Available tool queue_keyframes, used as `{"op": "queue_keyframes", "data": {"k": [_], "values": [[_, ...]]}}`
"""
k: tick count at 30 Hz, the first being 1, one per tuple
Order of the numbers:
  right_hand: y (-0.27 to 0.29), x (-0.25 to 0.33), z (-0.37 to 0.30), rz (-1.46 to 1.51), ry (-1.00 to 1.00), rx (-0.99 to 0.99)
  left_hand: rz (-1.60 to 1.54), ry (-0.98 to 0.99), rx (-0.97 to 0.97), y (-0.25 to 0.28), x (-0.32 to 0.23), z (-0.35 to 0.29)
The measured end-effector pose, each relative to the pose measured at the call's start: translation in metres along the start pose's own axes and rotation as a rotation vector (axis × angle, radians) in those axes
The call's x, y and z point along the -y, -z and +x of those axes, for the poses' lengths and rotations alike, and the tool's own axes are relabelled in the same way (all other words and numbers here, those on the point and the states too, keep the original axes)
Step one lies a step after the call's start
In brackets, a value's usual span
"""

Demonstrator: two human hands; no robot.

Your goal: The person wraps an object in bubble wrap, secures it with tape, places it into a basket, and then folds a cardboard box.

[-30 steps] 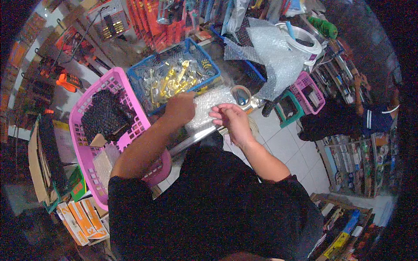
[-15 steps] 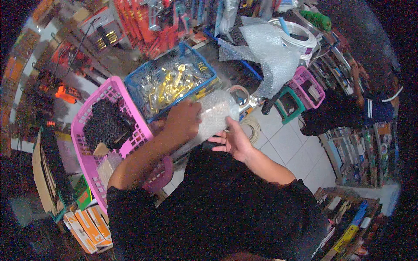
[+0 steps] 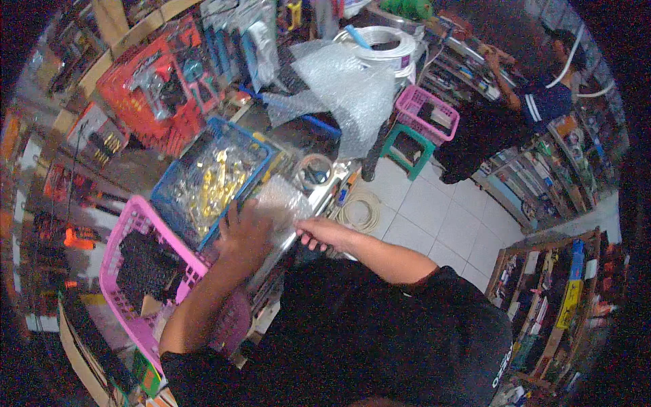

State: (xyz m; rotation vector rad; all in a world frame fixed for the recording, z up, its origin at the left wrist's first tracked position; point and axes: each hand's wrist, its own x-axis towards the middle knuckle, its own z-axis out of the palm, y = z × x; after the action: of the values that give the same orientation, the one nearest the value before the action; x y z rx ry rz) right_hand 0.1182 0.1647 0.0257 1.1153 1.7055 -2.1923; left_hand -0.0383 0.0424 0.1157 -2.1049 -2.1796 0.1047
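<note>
while the left hand (image 3: 245, 234) spreads blurred fingers, its contact with the bubble-wrapped bundle (image 3: 281, 195) impossible to tell, the right hand (image 3: 323, 234), nearly closed, pinches the bundle's edge. it is just beside the blue basket (image 3: 182, 157); the left forearm (image 3: 195, 298) partly hides the pink basket (image 3: 163, 224).

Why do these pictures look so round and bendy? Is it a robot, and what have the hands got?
No robot here, just a person with bare hands! Every picture comes from a camera on their head, looking down. Its very wide lens bends straight things near the edges.

The left hand has its fingers spread beside a bubble-wrap bundle. The right hand seems to pinch the bundle's edge, but it's blurry. I can't tell what's inside.

Close by is a blue basket full of shiny gold and silvery pieces. A pink basket is on the left, and a big bubble-wrap sheet lies farther off.
</note>
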Motion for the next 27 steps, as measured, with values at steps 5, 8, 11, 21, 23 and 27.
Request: {"op": "queue_keyframes", "data": {"k": [5, 8, 11, 21, 23, 27], "values": [[-0.003, -0.006, 0.003, 0.094, 0.018, 0.003, -0.143, -0.021, 0.154, -0.022, 0.017, 0.006], [-0.01, -0.004, 0.004, 0.157, 0.042, -0.011, -0.25, -0.04, 0.262, -0.03, 0.033, 0.007], [-0.014, -0.002, 0.002, 0.236, 0.05, -0.045, -0.258, -0.073, 0.213, -0.028, 0.035, 0.005], [-0.042, -0.012, -0.013, 0.663, 0.16, -0.08, -0.253, 0.05, 0.152, -0.004, 0.024, 0.009], [-0.042, -0.023, -0.02, 0.671, 0.141, -0.107, -0.302, 0.022, 0.057, 0.0, 0.025, 0.005], [-0.044, -0.036, -0.026, 0.629, 0.123, -0.185, -0.303, 0.026, -0.031, -0.008, 0.027, 0.001]]}}
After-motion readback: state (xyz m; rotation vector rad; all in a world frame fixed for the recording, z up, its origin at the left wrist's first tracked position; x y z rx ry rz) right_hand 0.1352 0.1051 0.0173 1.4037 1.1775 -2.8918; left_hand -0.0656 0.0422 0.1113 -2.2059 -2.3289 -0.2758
